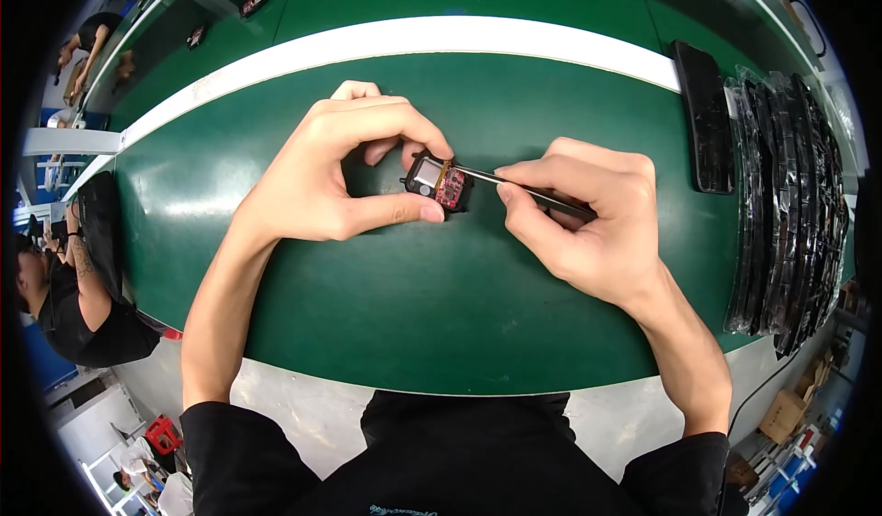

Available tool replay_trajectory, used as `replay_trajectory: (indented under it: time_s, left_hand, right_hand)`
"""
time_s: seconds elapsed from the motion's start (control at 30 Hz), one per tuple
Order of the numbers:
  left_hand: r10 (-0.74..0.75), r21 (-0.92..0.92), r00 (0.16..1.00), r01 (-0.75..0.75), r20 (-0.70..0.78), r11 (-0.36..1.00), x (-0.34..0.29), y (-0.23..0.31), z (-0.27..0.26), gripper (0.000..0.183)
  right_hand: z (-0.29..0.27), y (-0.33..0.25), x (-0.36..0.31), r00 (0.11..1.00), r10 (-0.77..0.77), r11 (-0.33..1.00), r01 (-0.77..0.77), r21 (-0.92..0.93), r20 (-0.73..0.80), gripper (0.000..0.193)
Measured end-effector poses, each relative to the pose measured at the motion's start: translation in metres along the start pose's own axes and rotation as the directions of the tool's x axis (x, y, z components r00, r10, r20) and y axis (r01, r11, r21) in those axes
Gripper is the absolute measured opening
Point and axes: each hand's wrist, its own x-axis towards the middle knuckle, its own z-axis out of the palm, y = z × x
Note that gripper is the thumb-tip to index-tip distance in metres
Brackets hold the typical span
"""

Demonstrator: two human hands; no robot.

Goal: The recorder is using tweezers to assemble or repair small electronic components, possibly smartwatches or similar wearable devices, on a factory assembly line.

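Near the middle of the green table, my left hand (342, 171) grips a small black electronic module (439, 183) by its edges, thumb on the near side and fingers on the far side. The module's inside faces up and shows a red circuit board and a silvery square part. My right hand (593, 213) is closed like a pen grip around slim dark tweezers (548, 200). The tweezers' silvery tip reaches the upper right part of the module, by the red board. Whether the tip pinches anything is too small to tell.
Stacked clear plastic trays (785, 213) with dark contents stand at the right table edge, beside a black flat phone-like slab (705, 116). A white strip (413, 38) crosses the table's far side. Two small modules (254, 2) lie beyond it. Another person (83, 286) sits at the left.
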Motion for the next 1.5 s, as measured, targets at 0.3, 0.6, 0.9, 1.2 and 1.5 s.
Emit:
replay_trajectory:
  time_s: [0.3,0.6,0.9,1.2,1.5]
  left_hand:
    - [0.02,0.034,0.999,-0.019,-0.041,0.999,0.001,-0.004,0.006,0.057]
    - [-0.003,-0.056,1.0,0.003,-0.002,0.998,-0.003,0.0,0.003,0.073]
    - [0.029,-0.296,1.0,-0.031,-0.009,0.955,0.004,-0.001,-0.004,0.062]
    - [0.001,0.161,0.86,0.094,-0.51,0.982,0.015,-0.024,-0.01,0.023]
    - [-0.029,0.556,0.736,0.535,-0.676,0.636,0.045,-0.11,-0.056,0.059]
  right_hand:
    - [0.008,0.006,-0.002,0.989,0.104,0.984,-0.086,0.156,-0.105,0.013]
    - [0.02,-0.018,0.0,0.997,0.039,0.994,-0.031,-0.109,0.065,0.051]
    - [0.013,-0.019,-0.011,1.0,0.0,0.982,0.006,-0.189,0.03,0.042]
    - [-0.112,-0.079,0.002,0.95,-0.108,0.881,-0.045,-0.471,-0.292,0.037]
    - [-0.305,-0.003,0.011,0.705,0.233,0.364,-0.702,-0.613,-0.669,0.045]
